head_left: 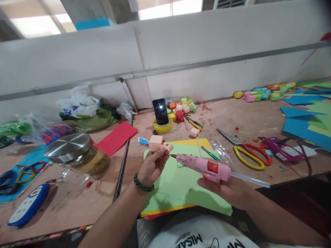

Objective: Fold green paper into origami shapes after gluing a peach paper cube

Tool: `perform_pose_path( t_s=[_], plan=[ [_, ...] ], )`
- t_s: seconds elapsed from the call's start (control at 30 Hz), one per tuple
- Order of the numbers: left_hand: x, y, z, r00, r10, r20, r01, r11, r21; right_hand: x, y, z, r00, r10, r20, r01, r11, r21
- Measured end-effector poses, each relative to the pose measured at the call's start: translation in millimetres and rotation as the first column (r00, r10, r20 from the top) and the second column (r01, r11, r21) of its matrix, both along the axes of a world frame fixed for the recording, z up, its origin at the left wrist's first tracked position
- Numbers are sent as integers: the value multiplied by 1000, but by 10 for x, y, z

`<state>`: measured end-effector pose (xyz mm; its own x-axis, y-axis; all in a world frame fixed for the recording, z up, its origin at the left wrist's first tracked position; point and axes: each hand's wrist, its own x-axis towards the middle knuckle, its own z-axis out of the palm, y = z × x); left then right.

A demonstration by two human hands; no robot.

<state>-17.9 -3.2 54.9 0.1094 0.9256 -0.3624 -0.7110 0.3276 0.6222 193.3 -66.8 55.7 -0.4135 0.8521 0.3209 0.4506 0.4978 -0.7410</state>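
Observation:
My left hand (152,165) is raised over the desk and pinches a small peach foam cube (156,142) between its fingertips. A green bead bracelet circles that wrist. My right hand (227,189) grips a pink hot glue gun (204,166) with a clear glue stick sticking out of its back. The gun's nozzle points left and nearly touches the cube. Beneath both hands lies a light green foam sheet (178,182) on top of a yellow one.
A glass jar with a steel lid (77,156) stands at left beside a red sheet (117,137). A phone (160,111) leans on a yellow tape roll, with coloured foam cubes (182,106) behind. Yellow and red scissors (248,153), a purple glue gun (280,148) and blue sheets (305,120) lie right.

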Motion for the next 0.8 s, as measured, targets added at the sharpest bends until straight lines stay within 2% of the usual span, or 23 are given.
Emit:
perform_pose_path(
  t_s=[0.03, 0.1, 0.13, 0.17, 0.2, 0.23, 0.3, 0.33, 0.37, 0.4, 0.47, 0.57, 0.67, 0.8],
  plan=[
    [-3, 5, -3, 1000, 1, -9, -1, 1000, 3, 30, -20, -13, 1000, 1, -21, -1, 1000, -11],
    [-9, 15, -13, 999, -4, -35, 4, 1000, 15, 140, -38, -65, 994, -95, -52, 96, 995, 8],
    [-14, 18, -19, 999, -6, -50, 7, 1000, 25, 218, -24, -99, 980, -192, -60, 194, 981, 32],
    [-19, 21, -24, 998, -9, -64, 11, 999, 38, 308, 9, -132, 945, -320, -70, 325, 943, 69],
    [-27, 25, -29, 997, -9, -75, 13, 998, 54, 404, 64, -159, 896, -437, -80, 444, 888, 119],
    [-36, 29, -32, 997, -5, -83, 11, 997, 72, 503, 140, -177, 820, -561, -114, 572, 800, 179],
    [-56, 38, -31, 996, 12, -85, -2, 994, 107, 688, 336, -184, 663, -726, -182, 745, 617, 254],
    [-67, 44, -27, 996, 21, -83, -11, 992, 123, 767, 446, -177, 641, -751, -161, 763, 599, 242],
    [-76, 50, -22, 996, 33, -82, -22, 990, 138, 834, 555, -167, 598, -787, -151, 795, 557, 242],
    [-83, 55, -16, 995, 46, -83, -33, 988, 150, 886, 658, -160, 563, -824, -63, 812, 539, 224],
    [-91, 63, -4, 993, 61, -101, -44, 985, 168, 947, 836, -167, 551, -813, 186, 797, 579, 170],
    [-93, 68, 4, 988, 64, -144, -34, 979, 202, 966, 1030, -254, 579, -678, 452, 742, 669, 53],
    [-96, 72, -1, 982, 76, -174, -31, 968, 248, 982, 1160, -385, 586, -566, 580, 706, 708, -23],
    [-120, 87, -9, 971, 105, -216, -44, 962, 270, 1074, 1156, -458, 583, -532, 614, 701, 712, -49]
  ],
)
